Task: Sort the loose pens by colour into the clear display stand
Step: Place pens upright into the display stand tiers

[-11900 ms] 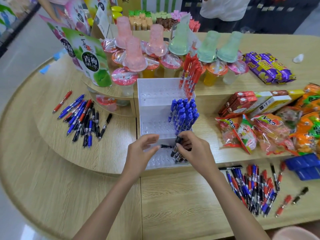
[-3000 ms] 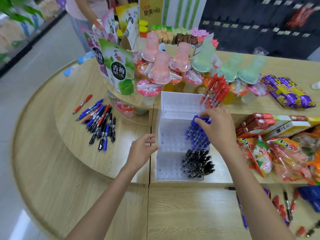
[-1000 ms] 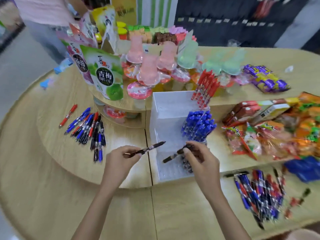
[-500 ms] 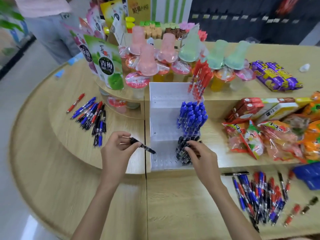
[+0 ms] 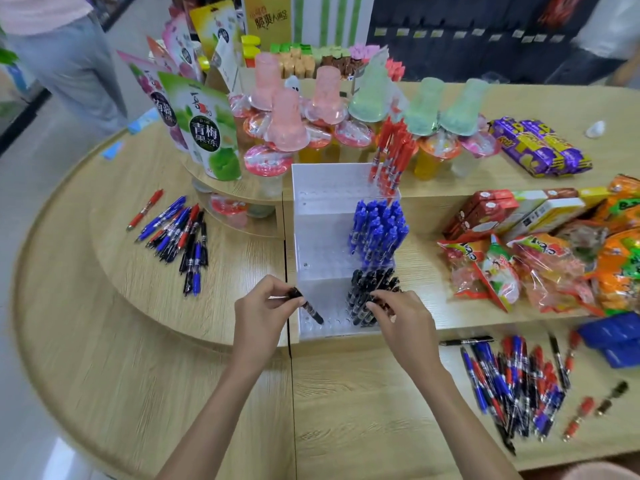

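Left hand (image 5: 263, 313) is pinching a black pen (image 5: 309, 308), tip slanting right and near, over the near tier of the display stand (image 5: 320, 244). Right hand (image 5: 403, 322) is pinching among the seated black pens (image 5: 369, 292), farther right.

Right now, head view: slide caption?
Left hand holds a black pen at the clear stand; right hand pinches slotted black pens in its front tier.

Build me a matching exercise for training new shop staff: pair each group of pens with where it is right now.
Things
1. standing red pens
2. standing blue pens
3. standing black pens
4. single black pen

Places
A. bottom step of the stand
B. held in the left hand
C. top step
D. middle step

Pairs: 1-C, 2-D, 3-A, 4-B
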